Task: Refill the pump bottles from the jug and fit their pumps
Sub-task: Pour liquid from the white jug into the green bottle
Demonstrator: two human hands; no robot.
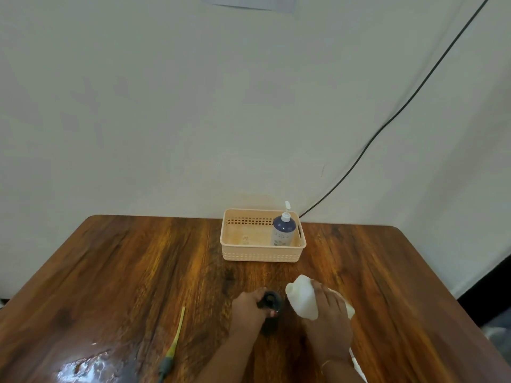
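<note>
My right hand (pixel 329 313) grips a white jug (pixel 302 297), tilted with its mouth pointing left toward a dark bottle (pixel 270 301). My left hand (pixel 249 309) holds that dark bottle upright by its neck; its round mouth is uncovered. No liquid stream is visible between them. A loose pump with a yellow dip tube (pixel 174 344) lies on the table to the left of my hands. A blue pump bottle (pixel 282 230) with a white pump fitted stands in the right end of a peach basket (pixel 260 255).
The wooden table (pixel 138 272) has a shiny wet-looking patch (pixel 85 363) at the front left. A black cable (pixel 387 125) runs down the wall behind the basket. A white strip (pixel 358 366) lies by my right wrist.
</note>
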